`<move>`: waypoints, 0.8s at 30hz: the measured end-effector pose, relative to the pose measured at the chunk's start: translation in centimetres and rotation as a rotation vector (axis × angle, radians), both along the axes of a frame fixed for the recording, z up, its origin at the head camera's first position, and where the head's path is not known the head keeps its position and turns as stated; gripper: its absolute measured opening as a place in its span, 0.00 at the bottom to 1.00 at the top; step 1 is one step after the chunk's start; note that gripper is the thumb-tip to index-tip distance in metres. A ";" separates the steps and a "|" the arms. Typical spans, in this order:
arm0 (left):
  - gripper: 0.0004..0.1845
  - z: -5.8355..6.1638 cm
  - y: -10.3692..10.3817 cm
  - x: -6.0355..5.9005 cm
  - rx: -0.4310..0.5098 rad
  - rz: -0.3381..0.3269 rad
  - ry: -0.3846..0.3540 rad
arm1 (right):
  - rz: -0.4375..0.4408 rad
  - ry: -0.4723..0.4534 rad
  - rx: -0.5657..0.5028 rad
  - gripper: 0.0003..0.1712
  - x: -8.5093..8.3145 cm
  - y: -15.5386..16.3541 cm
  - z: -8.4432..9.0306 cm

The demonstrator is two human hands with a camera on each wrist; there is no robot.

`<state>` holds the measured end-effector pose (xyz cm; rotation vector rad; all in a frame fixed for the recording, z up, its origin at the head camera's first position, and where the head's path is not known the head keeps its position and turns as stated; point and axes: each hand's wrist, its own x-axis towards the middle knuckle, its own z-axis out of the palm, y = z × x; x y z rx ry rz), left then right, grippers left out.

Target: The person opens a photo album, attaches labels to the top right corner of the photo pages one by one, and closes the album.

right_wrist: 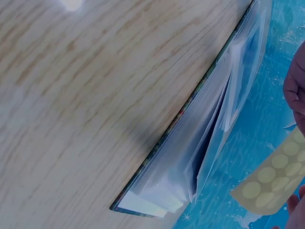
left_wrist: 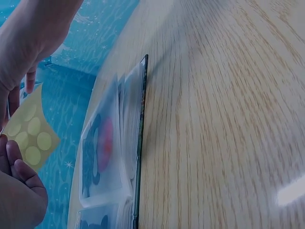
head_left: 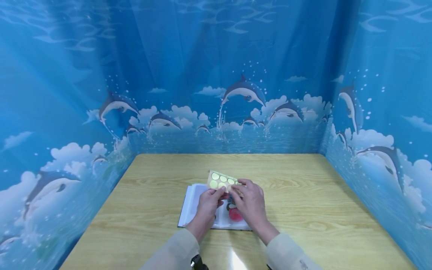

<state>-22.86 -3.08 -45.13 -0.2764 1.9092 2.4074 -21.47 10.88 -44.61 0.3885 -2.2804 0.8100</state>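
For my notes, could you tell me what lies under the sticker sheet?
Under the sticker sheet, held by both hands, lies an open album on the table; the hands cover most of its page.

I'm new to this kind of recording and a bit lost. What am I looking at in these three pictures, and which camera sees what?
No machine here: a person works with two bare hands. The wide picture comes from a camera on the head, looking down at a wooden table walled by dolphin-print curtains. The other two come from cameras on each wrist, very close and tilted. On the table lies an open album of clear plastic sleeves. The left hand and right hand together hold a small yellow sheet of round stickers just above it.
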 end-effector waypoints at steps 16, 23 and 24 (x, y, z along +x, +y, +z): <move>0.16 0.1 0.2 0.2 -0.065 -0.006 0.015 | -0.058 -0.059 -0.002 0.11 0.4 -0.7 -0.1; 0.15 -0.1 0.1 0.2 -0.131 -0.026 0.048 | -0.055 -0.152 -0.058 0.09 0.5 -0.8 0.1; 0.15 -0.1 0.1 0.2 -0.135 -0.028 0.052 | -0.055 -0.162 -0.062 0.09 0.6 -0.8 0.1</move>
